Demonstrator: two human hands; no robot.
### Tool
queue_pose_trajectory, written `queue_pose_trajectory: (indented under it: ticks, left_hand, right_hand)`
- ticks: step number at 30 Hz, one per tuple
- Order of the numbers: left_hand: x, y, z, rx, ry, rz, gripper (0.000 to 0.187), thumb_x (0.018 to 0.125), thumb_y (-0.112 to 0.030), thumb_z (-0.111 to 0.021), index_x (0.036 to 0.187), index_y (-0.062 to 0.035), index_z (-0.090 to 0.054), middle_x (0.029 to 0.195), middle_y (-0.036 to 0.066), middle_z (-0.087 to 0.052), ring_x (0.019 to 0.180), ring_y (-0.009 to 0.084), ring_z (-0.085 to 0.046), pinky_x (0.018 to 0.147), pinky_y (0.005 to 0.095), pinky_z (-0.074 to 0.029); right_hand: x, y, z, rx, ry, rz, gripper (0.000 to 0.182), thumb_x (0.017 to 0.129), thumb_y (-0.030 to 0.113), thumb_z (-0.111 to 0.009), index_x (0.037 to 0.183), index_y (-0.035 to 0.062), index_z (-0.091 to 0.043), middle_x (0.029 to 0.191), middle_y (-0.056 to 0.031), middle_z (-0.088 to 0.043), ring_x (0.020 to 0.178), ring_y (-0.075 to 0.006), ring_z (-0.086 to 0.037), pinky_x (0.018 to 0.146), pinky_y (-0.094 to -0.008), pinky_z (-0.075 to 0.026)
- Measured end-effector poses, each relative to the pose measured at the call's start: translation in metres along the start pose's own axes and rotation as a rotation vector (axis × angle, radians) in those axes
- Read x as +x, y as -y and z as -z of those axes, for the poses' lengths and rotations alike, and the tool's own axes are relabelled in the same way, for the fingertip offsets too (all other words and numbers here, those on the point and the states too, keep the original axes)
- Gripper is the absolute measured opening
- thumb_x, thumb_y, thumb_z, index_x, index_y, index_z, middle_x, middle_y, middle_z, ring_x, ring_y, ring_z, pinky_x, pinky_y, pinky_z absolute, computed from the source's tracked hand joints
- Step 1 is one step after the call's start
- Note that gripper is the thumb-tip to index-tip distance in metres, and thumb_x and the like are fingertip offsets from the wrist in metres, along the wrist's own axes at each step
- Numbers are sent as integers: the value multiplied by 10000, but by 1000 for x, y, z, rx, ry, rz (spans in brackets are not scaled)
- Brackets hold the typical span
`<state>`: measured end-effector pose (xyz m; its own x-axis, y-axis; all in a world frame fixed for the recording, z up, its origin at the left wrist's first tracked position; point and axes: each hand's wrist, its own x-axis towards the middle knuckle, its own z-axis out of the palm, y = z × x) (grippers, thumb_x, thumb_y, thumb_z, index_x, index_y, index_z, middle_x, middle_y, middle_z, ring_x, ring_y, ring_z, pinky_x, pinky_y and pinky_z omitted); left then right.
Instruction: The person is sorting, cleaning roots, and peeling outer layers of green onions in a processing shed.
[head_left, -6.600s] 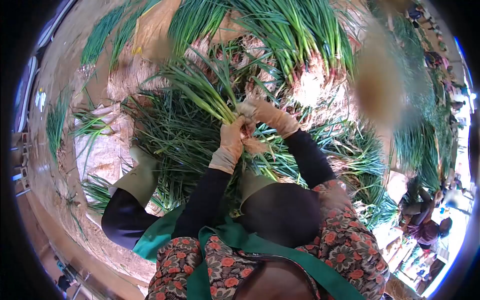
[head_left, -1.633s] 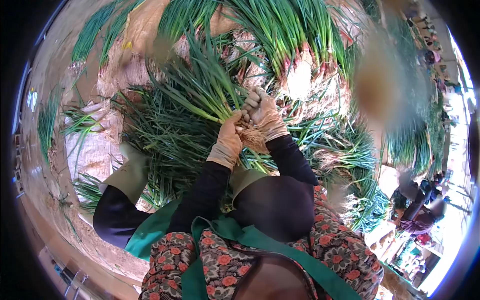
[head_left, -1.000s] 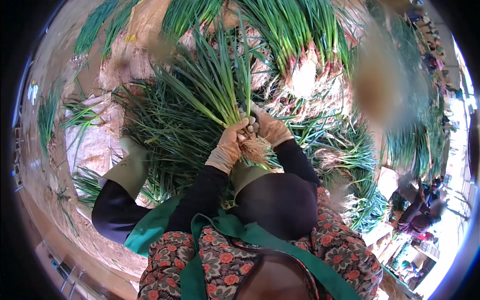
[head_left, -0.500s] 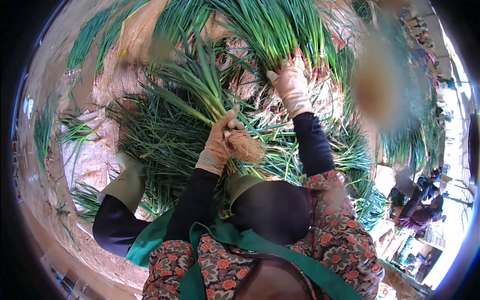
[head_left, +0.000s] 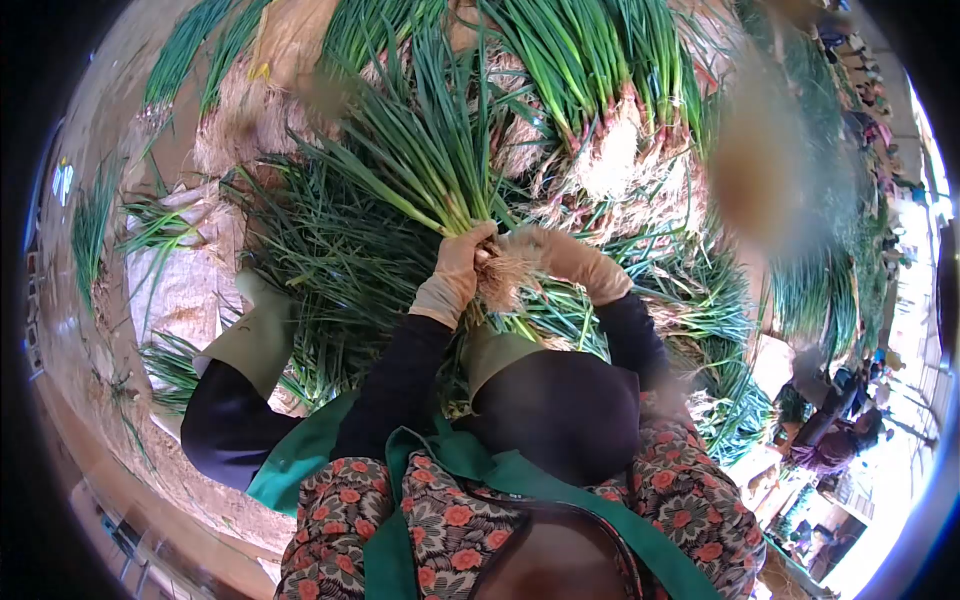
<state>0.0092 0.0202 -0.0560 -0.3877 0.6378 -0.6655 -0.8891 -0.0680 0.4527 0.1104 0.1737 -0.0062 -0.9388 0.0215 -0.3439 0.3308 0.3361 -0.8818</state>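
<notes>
One green-onion bunch [head_left: 432, 150], tops toward 11 o'clock, clasped in left hand [head_left: 460, 264]. Right hand [head_left: 562, 258] beside roots [head_left: 502, 279], 3 o'clock; finger closure indeterminable.

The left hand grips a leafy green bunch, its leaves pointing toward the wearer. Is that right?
No: the head view shows the leaves pointing away from the wearer, with the roots nearer. The left hand does grip the leafy green bunch.

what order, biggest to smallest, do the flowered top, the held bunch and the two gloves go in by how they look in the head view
1. Flowered top
2. Held bunch
3. Left glove and right glove: too alike to rank, the right one partly blurred
</notes>
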Motion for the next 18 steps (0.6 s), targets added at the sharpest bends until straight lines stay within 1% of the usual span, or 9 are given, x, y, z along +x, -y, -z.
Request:
queue_pose_trajectory:
  ticks: [1,3,4,7,8,11,15,16,18]
  left_hand:
    - [-6,-2,-4,-9,-9,-9,141,827,-148,-644,867,-13,-641,742,48,-626,577,122,-561,506,240,-461]
    - [-21,-3,-13,-22,-24,-26,145,802,-147,-671,839,-9,-645,689,40,-606,553,93,-541,477,211,-429]
    - [-20,2,-9,-34,45,-4,181,785,-151,-692,853,12,-651,692,49,-611,549,100,-550,474,208,-430]
    - [-32,-3,-11,48,-13,31,205,774,-147,-704,856,34,-650,666,40,-600,515,100,-531,456,206,-409]
    - [-33,-5,-14,-7,-66,4,166,800,-160,-681,753,-10,-630,638,47,-588,504,121,-524,462,258,-430]
    - [-17,5,16,13,-176,-10,168,778,-157,-694,715,-23,-615,592,42,-564,484,128,-513,455,275,-441]
    - [-17,13,22,1,-211,35,151,767,-151,-697,715,-33,-616,570,37,-550,470,146,-510,454,295,-448]
    - [-17,14,22,-31,-221,24,142,771,-148,-691,726,-33,-620,572,34,-552,468,148,-509,456,294,-447]
    - [-6,19,30,-107,-192,23,116,789,-135,-672,778,-26,-635,616,34,-580,502,145,-528,477,286,-448]
  right_hand:
    - [6,6,4,121,-22,-115,553,875,400,-555,1243,-4,-468,1115,-164,-577,995,-190,-557,823,-288,-449]
    - [31,18,-1,389,-262,-231,584,852,390,-599,1218,-47,-479,1116,-174,-572,915,-183,-567,790,-315,-458]
    - [47,19,-10,505,-390,-217,497,830,322,-655,1140,-50,-540,1053,-155,-598,820,-171,-573,745,-303,-466]
    - [90,-3,-23,457,-339,-146,464,827,312,-664,1090,-55,-559,942,-106,-630,760,-157,-570,705,-292,-462]
    - [95,-5,-31,518,-410,-54,434,819,301,-677,1031,-61,-568,839,-58,-632,723,-154,-560,658,-290,-454]
    - [78,7,-37,835,-496,-236,398,825,317,-671,970,-45,-589,802,-50,-621,657,-136,-542,597,-288,-445]
    - [68,-54,-39,513,-470,-310,349,849,313,-635,987,-5,-596,767,-56,-621,622,-112,-553,539,-277,-439]
    - [58,-41,-41,537,-422,-239,354,900,320,-554,1010,-16,-587,760,-69,-624,632,-137,-568,551,-300,-459]
    - [51,-16,-46,869,-517,-224,348,930,302,-488,1022,-20,-586,695,-51,-598,597,-157,-560,545,-304,-469]
